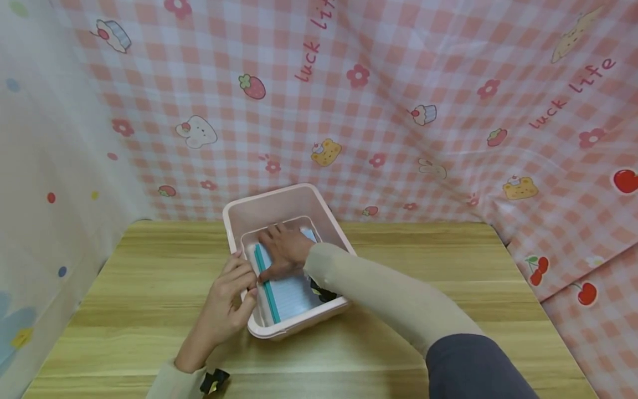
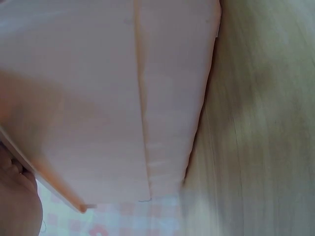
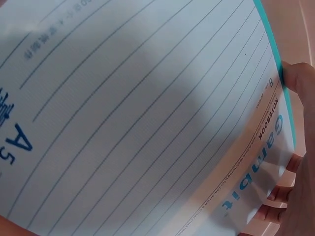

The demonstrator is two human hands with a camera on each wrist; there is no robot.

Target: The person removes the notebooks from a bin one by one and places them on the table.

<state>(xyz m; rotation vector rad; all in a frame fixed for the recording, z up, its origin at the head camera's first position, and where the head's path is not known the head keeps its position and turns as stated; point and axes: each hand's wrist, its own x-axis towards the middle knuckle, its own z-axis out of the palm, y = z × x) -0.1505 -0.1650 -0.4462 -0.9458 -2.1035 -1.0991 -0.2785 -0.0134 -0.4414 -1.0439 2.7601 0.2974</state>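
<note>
A pale pink plastic basin (image 1: pixel 271 332) stands on the table, tilted slightly in view. Inside it lies a light-blue lined A5 notebook (image 1: pixel 296 296) with a teal spine edge; "Gambit" and "NOTEBOOK" show on its cover (image 3: pixel 162 113). My right hand (image 1: pixel 286 249) reaches into the basin and grips the notebook, thumb at the teal edge and fingers at an adjoining edge. With its fingers over the basin's left rim, my left hand (image 1: pixel 231 293) holds the basin. The left wrist view shows mostly the basin's outer wall (image 2: pixel 98 123), with part of the left hand (image 2: pixel 17 196) at the rim.
The wood-grain table (image 1: pixel 164 293) extends on both sides of the basin. A pink checked curtain (image 1: pixel 379 122) hangs behind, right at the table's back edge, and a white printed curtain (image 1: pixel 55 183) hangs on the left.
</note>
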